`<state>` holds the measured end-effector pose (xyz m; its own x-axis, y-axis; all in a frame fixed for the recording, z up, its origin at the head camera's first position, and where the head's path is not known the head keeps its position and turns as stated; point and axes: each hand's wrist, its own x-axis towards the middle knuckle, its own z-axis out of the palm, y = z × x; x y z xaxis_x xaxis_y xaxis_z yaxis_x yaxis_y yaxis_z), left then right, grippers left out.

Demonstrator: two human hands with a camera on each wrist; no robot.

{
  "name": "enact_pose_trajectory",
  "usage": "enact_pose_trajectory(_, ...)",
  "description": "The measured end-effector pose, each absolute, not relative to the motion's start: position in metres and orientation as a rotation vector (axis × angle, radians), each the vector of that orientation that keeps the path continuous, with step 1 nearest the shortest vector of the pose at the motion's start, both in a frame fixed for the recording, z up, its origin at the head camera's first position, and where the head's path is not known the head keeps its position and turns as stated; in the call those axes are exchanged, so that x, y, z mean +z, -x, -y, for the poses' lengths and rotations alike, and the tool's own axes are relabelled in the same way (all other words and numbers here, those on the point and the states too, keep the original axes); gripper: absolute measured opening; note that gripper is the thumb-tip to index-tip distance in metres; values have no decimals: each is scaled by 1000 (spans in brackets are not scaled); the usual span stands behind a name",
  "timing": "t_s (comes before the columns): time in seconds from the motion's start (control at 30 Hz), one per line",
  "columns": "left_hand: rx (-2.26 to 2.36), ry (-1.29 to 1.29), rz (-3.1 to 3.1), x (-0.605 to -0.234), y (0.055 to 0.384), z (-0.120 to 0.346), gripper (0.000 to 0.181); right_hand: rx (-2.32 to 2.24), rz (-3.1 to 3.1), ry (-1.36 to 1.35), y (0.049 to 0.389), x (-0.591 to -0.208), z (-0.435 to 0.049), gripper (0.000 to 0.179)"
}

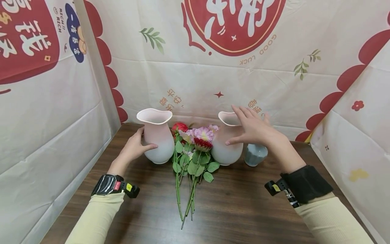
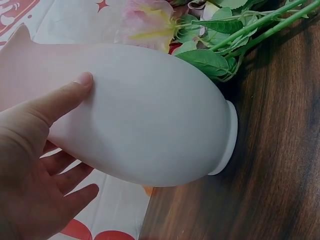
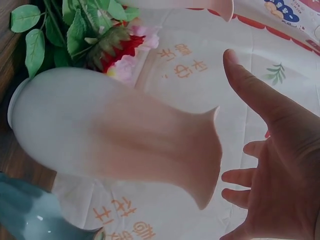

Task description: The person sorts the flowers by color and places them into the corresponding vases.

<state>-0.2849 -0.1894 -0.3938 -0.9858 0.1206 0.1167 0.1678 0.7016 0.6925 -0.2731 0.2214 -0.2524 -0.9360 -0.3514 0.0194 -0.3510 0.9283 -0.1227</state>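
Two pink-to-white vases with wavy rims stand upright on the table. My left hand [image 1: 133, 146] is at the side of the left vase [image 1: 159, 144]. In the left wrist view its thumb [image 2: 67, 100] lies over the vase's surface, while the other fingers spread loosely beside it, not visibly wrapped round. Beside the right vase [image 1: 224, 149], my right hand [image 1: 255, 128] is raised with fingers spread. The right wrist view shows a gap between this hand and the vase's rim [image 3: 212, 160]. Artificial flowers [image 1: 202, 144] lie between the vases, their stems pointing toward me.
A small blue-grey fluted vessel [image 1: 256, 155] stands right of the right vase, partly behind my right hand and forearm. Printed cloth [image 1: 195, 81] hangs behind and along both sides of the dark wooden table [image 1: 231, 210].
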Motion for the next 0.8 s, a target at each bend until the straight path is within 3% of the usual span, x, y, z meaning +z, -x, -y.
enact_pose_trajectory(0.33, -1263, 231, 2817, -393, 285, 188, 93, -147, -3135, 695, 273, -244, -197, 115)
enact_pose_trajectory(0.63, -1271, 197, 2827, -392, 284, 187, 94, -251, -3190, 1014, 268, -249, -167, 78)
enact_pose_trajectory(0.8, -1291, 191, 2825, -391, 282, 186, 95, -315, -3175, 1107, 264, -257, -153, 68)
